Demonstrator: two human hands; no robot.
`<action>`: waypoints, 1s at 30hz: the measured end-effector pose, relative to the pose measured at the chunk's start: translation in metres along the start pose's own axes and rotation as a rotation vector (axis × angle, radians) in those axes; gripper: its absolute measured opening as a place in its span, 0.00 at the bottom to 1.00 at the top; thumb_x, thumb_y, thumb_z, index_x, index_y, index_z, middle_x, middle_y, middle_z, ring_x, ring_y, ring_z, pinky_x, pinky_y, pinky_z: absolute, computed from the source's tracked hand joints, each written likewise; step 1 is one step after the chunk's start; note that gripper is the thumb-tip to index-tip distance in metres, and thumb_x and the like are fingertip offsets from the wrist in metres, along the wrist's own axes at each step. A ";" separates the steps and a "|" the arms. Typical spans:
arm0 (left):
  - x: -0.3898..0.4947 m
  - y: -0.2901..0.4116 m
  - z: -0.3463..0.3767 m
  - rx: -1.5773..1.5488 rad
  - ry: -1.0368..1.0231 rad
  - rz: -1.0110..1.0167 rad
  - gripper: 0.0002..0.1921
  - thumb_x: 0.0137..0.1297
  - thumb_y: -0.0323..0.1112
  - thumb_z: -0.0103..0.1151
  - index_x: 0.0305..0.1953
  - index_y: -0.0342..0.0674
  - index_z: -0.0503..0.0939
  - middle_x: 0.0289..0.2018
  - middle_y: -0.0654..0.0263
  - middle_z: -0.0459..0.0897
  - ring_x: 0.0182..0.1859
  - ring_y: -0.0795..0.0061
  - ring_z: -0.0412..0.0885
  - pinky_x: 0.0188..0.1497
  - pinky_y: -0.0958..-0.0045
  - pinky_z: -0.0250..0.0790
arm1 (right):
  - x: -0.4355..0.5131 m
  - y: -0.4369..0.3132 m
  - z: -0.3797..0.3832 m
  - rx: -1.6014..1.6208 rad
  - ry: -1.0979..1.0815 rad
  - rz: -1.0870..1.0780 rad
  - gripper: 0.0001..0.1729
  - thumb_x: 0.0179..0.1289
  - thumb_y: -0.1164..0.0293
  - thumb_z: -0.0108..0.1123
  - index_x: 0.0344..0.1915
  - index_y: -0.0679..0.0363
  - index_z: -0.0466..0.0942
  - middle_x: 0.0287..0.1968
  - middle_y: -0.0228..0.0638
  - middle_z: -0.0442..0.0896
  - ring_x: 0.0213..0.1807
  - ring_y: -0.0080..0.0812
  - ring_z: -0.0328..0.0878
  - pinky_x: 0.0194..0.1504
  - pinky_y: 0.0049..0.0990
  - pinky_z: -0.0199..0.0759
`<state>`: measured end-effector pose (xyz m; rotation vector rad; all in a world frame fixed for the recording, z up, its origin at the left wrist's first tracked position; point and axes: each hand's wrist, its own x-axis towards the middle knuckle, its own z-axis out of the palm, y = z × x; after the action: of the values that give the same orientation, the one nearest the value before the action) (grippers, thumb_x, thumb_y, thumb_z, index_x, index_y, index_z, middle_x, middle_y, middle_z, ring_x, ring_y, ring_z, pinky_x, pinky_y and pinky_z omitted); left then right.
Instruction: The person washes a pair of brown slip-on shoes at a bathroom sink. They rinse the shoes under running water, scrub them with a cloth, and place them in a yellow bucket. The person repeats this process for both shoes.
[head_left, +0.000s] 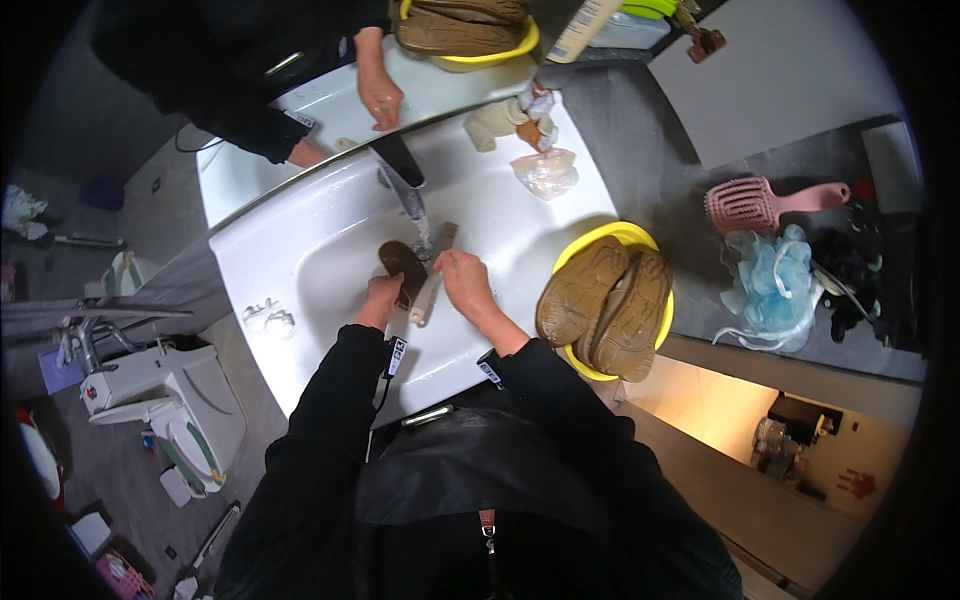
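Note:
Over the white washbasin (262, 360), my left hand (381, 296) grips the near part of a dark brown piece shaped like a shoe insole (401, 261). My right hand (465, 281) is closed around a long, pale beige brush-like tool (427, 296) with a hole in its near end; whether it has bristles is hidden. The two things are side by side inside the bowl. Water runs from the dark and chrome faucet (407, 196) just beyond them. To the right, a yellow basin (670, 315) holds a pair of wet brown shoes (583, 289).
A pale crumpled cloth (491, 124) and a clear plastic bag (547, 174) lie at the washbasin's back right corner. Clear plastic (268, 319) sits on the left rim. A mirror (330, 97) borders the back. On the right counter are a pink hairbrush (746, 205) and blue mesh sponge (772, 281).

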<state>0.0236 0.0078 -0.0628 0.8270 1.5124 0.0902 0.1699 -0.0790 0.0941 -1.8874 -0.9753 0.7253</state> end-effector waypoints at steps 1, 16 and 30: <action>0.002 -0.002 0.007 0.029 0.033 -0.033 0.08 0.60 0.35 0.60 0.28 0.39 0.75 0.22 0.67 0.75 0.20 0.76 0.71 0.20 0.73 0.62 | -0.002 -0.003 -0.005 -0.036 -0.019 0.060 0.20 0.67 0.63 0.43 0.27 0.65 0.78 0.26 0.46 0.80 0.31 0.46 0.77 0.38 0.34 0.70; 0.036 -0.024 0.030 -0.237 0.054 0.115 0.11 0.56 0.27 0.59 0.41 0.34 0.76 0.38 0.58 0.80 0.34 0.68 0.79 0.37 0.70 0.72 | -0.056 -0.057 -0.171 -0.988 0.417 0.024 0.25 0.55 0.62 0.62 0.53 0.56 0.73 0.65 0.51 0.56 0.67 0.55 0.49 0.56 0.65 0.42; -0.066 0.102 -0.005 -0.368 -0.061 0.133 0.18 0.63 0.43 0.56 0.47 0.37 0.73 0.43 0.60 0.77 0.45 0.69 0.76 0.44 0.68 0.71 | 0.059 0.024 0.073 -0.017 0.349 -0.025 0.12 0.57 0.67 0.58 0.32 0.66 0.77 0.31 0.52 0.81 0.34 0.54 0.78 0.38 0.45 0.70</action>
<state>0.0563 0.0496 0.0466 0.6256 1.3289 0.4250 0.1519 -0.0052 0.0336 -1.9298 -0.7822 0.3558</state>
